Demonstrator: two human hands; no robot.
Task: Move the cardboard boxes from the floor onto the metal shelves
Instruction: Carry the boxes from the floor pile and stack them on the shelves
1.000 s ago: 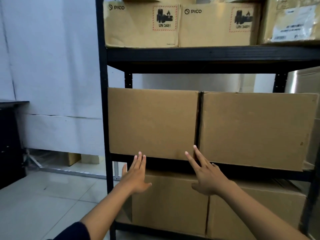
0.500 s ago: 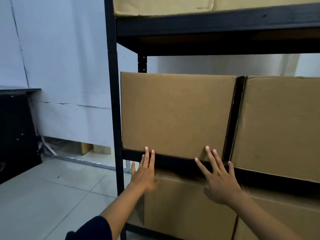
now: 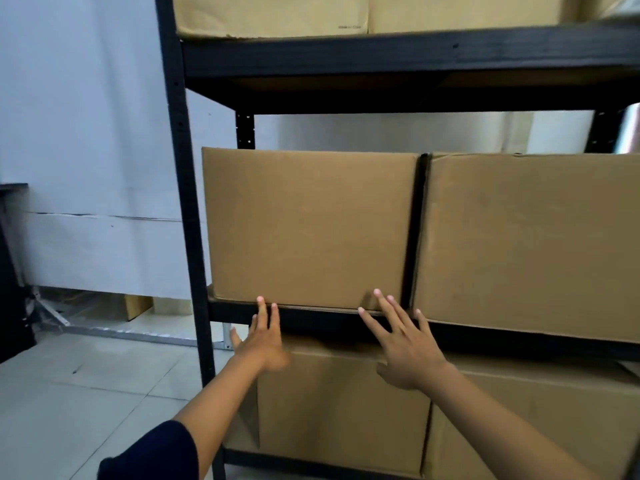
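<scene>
A plain brown cardboard box (image 3: 308, 226) stands on the middle level of the black metal shelf (image 3: 398, 60), at its left end. Beside it on the right stands a second brown box (image 3: 530, 240), with a narrow gap between them. My left hand (image 3: 265, 336) is flat with straight fingers, the tips reaching the left box's bottom front edge. My right hand (image 3: 403, 341) is spread, its fingertips at the same box's lower right corner. Neither hand grips anything.
Two more boxes (image 3: 346, 410) fill the bottom level, and pale boxes (image 3: 277, 12) sit on the level above. The shelf's black front post (image 3: 183, 202) rises at the left. Left of it lie grey floor tiles (image 3: 86, 393), a white wall and a dark cabinet (image 3: 10, 271).
Both hands have moved forward and up to the lower front edge of the left box. The view has come closer to the shelf.
</scene>
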